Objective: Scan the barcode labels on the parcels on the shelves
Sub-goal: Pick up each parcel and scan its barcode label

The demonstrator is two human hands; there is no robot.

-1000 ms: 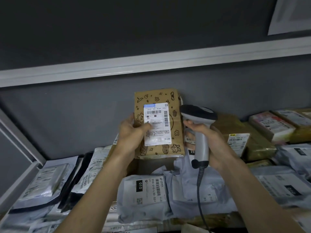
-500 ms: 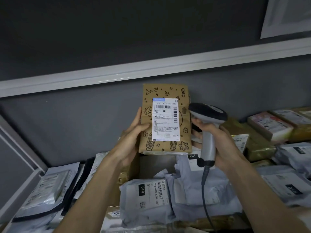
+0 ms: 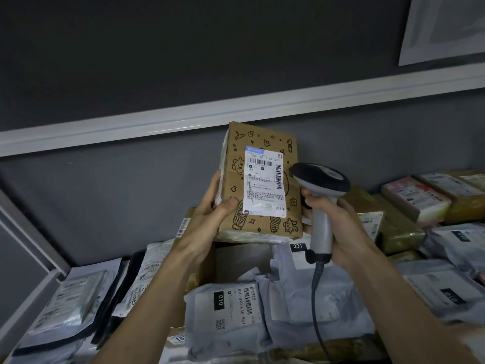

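My left hand [image 3: 212,214] grips a brown cardboard parcel [image 3: 262,143] printed with black doodles, holding it upright above the shelf with its white barcode label [image 3: 265,179] facing me. The thumb lies on the front near the label's lower left corner, and the fingers wrap the left side. My right hand [image 3: 333,219] holds a grey and black corded barcode scanner [image 3: 321,185] by its handle, just right of the parcel. The scanner head sits level with the label's right edge and points left toward it.
The shelf holds many parcels: grey poly mailers [image 3: 228,311] below my hands, flat bags [image 3: 68,306] at left, brown and pink wrapped packs [image 3: 414,198] at right. A white shelf rail [image 3: 183,122] runs above, and a grey back wall stands behind. The scanner cable [image 3: 317,311] hangs down over the mailers.
The parcel has risen and shifted right in my left hand, standing more upright. My left thumb has slid lower on its front, off the label. The scanner stays close beside it.
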